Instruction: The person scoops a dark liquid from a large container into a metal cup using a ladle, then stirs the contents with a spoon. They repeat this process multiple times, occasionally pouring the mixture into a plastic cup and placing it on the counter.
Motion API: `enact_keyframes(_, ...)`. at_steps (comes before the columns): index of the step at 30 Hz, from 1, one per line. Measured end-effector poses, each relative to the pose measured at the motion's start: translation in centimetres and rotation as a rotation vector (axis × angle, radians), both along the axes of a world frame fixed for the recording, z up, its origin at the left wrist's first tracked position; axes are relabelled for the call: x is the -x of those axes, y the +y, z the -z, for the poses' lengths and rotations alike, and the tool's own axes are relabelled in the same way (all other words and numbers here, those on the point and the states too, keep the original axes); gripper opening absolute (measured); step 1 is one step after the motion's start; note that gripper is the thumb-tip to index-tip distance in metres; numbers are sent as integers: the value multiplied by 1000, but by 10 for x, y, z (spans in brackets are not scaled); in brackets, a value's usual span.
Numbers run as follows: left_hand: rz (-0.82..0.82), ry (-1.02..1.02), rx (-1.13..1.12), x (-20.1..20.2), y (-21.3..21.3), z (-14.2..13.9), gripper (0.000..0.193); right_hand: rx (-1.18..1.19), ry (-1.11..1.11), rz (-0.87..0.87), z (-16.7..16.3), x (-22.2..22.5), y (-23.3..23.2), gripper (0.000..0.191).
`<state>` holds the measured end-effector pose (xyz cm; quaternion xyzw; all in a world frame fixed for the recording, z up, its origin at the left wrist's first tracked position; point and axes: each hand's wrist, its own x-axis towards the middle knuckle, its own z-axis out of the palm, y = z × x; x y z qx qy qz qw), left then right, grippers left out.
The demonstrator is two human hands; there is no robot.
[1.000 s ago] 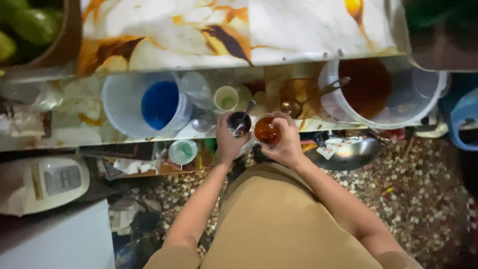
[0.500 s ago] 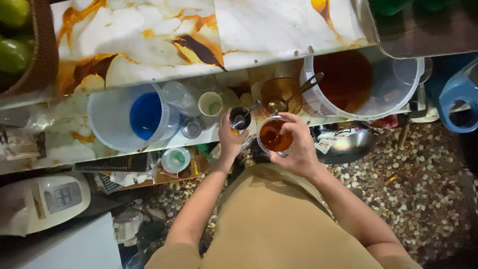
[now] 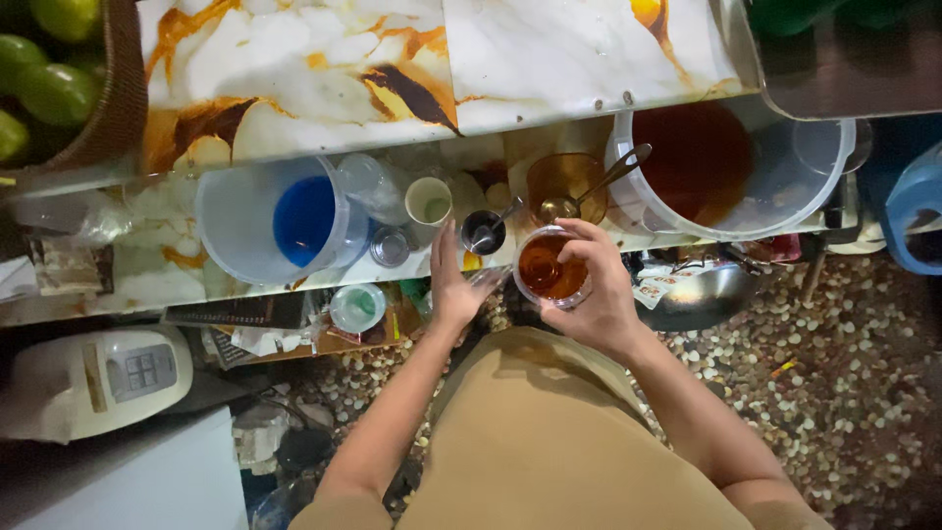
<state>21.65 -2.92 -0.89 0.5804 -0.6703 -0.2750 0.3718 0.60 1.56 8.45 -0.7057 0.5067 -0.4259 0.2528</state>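
Amber-filled clear cup point(image 3: 551, 267) in right hand point(image 3: 597, 299) grip (closed round) | left hand point(image 3: 453, 285) flat, empty.

Glossy marble counter point(image 3: 549, 59) (clear plastic cup point(image 3: 549, 270))

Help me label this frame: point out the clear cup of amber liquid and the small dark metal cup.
clear cup of amber liquid point(image 3: 549, 267), head view, on the liquid's surface.
small dark metal cup point(image 3: 482, 232), head view, on its dark inside.
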Motion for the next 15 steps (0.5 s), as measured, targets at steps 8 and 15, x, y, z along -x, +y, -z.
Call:
enact_keyframes(8, 336, 274, -144, -21, 13, -45, 86, 32, -147, 19, -32, -6, 4, 63)
enact_keyframes(15, 557, 365, 78, 4, 9, -87, 97, 177, -41, 120, -66, -7, 10, 67)
